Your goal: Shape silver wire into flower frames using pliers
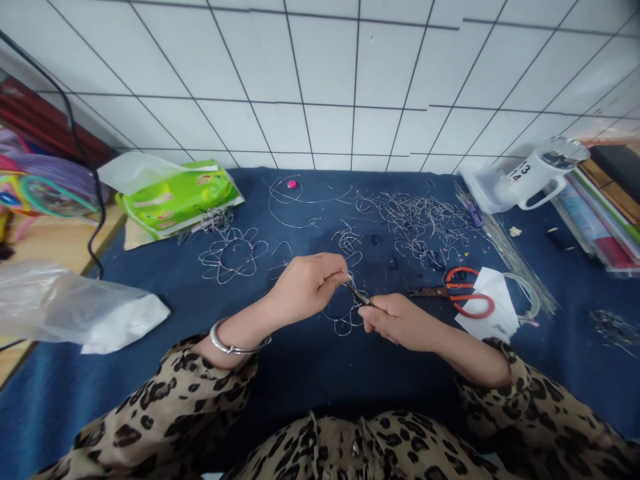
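My right hand [400, 321] is closed round the handles of a pair of pliers [358, 293], whose jaws point up and left. Close to the jaw tips, my left hand [313, 283] pinches with thumb and fingers; what it grips is too small to make out, perhaps wire. Below the pliers lies a flower-shaped wire piece [343, 326] with small pink beads, partly hidden by both hands. To the left rests a second wire flower [234, 256] with looped petals. Short bent wires [347, 239] lie just beyond my hands.
A tangle of wires [425, 220] spreads at the back right, near orange-handled scissors [465, 292] and white paper [493, 303]. Straight wires [525, 267] lie beside a white mug [543, 177]. At left are a green tissue pack [180, 197] and a plastic bag [75, 300].
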A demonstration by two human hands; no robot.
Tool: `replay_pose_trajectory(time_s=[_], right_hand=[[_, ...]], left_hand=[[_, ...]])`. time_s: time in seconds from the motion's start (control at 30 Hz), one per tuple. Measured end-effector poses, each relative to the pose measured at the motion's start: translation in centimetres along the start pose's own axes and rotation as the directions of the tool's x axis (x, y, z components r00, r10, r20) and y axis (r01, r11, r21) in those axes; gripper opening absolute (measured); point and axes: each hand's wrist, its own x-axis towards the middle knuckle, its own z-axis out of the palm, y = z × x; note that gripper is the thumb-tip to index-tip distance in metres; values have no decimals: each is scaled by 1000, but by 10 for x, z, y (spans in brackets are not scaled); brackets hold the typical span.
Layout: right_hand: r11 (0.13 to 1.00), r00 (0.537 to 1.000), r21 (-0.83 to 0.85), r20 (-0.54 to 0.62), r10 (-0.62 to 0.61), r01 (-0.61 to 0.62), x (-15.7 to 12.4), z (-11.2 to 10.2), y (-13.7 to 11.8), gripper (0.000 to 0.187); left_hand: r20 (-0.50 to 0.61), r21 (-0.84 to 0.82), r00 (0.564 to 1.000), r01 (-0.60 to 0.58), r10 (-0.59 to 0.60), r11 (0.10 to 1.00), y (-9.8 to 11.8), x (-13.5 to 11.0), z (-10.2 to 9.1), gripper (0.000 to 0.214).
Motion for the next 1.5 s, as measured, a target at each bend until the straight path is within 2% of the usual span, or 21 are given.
replay_pose_trajectory(time_s=[0.13,0.27,0.33,0.4,0.47,0.53,0.63,0.77,0.83,0.93,1.1,1.5], right_hand=[[977,998,-207,-17,-55,50,-1,-7,1,39],[917,998,-396,-6,-59,52,-3,-8,1,40],[860,997,-504,40,-65,76,-4,-4,-1,40],[795,982,-582,167,-87,169,-7,1,-5,38],[769,979,-607,164,-122,198,-10,4,-9,37],[796,984,-579,92,-153,178,-13,3,-14,38],[887,992,-447,8,-126,116,-16,-4,-17,40],[997,999,-68,25,-28,30,-13,-7,-10,41],[993,999,117,48,2,-8,-10,-5,-4,42],[961,998,274,58,12,-27,-5,-2,2,43],[938,998,346,66,-9,-14,-1,1,6,42],[943,997,333,75,3,-27,2,6,9,42]], left_hand=[[34,-10,999,2,-2,1000,0,-1,1,17],[57,-5,998,-3,3,1000,2,-2,3,17],[49,3,999,-2,2,1000,3,-2,2,17],[6,17,1000,10,-10,1000,3,-1,-2,18],[-59,25,997,41,-40,999,3,0,-8,18],[-108,8,990,88,-87,996,3,0,-14,19],[-131,-60,979,148,-155,987,2,-1,-16,21],[-144,-131,960,221,-239,966,2,-3,-11,24],[-138,-143,955,242,-261,960,3,-4,-8,24],[-131,-143,952,257,-276,956,5,-4,-7,24],[-133,-126,955,250,-266,960,6,-2,-4,25],[-101,-129,961,243,-257,961,8,-3,6,26]])
